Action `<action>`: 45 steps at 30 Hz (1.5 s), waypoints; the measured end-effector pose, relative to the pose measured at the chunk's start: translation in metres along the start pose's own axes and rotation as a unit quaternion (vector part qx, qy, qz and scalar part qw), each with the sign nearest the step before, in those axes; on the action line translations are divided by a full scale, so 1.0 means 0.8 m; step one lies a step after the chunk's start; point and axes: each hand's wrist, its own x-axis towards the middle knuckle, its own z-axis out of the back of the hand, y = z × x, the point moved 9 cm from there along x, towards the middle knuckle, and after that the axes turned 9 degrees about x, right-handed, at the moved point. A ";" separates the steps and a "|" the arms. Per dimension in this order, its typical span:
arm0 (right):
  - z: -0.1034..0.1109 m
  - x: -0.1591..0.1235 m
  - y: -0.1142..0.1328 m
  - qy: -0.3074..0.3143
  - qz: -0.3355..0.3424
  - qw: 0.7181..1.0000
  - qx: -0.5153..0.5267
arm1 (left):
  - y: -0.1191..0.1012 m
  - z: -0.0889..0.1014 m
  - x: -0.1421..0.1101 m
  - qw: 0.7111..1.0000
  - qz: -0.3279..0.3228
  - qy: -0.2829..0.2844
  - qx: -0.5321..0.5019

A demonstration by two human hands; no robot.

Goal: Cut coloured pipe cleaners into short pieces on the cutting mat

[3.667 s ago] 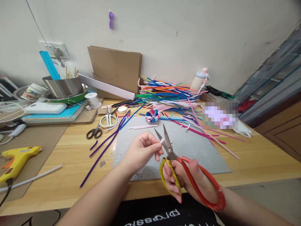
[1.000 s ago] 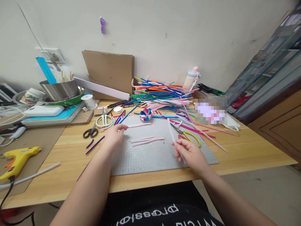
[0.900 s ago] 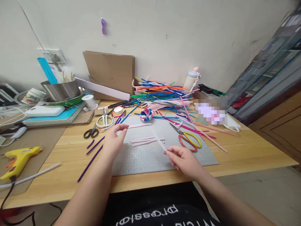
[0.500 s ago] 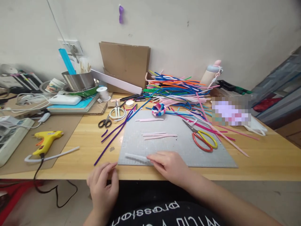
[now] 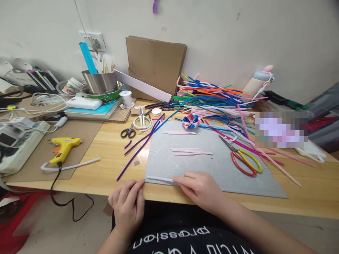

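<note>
One white pipe cleaner [image 5: 160, 179] sits along the grey mat's [image 5: 185, 169] near edge, right end clamped in the right hand's [image 5: 202, 190] grip; the left hand's [image 5: 128, 203] grip, at the corner, I cannot tell. Probably light, bendable, best pinched near an end.

- Left grip [image 5: 127, 204]: bare, lower frame left of center, back up, fingers loosely curled, index stretched toward upper right.
- Left forearm [image 5: 111, 242]: bare, short stretch, in from bottom edge.
- Right grip [image 5: 201, 189]: bare, lower center, fingers pointing left, tips pinched.
- Right forearm [image 5: 254, 224]: bare, slanting in from lower right.
- Grips apart, similar height.
</note>
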 end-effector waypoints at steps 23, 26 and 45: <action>0.040 -0.030 -0.069 -0.019 -0.188 0.972 0.137 | -0.006 -0.015 -0.005 0.997 -0.039 0.050 0.044; 0.044 -0.036 -0.063 -0.019 -0.155 0.979 0.131 | -0.004 -0.017 -0.006 0.997 -0.037 0.051 0.042; 0.040 -0.044 -0.046 -0.007 -0.092 0.991 0.095 | -0.007 -0.016 -0.001 0.997 -0.042 0.052 0.041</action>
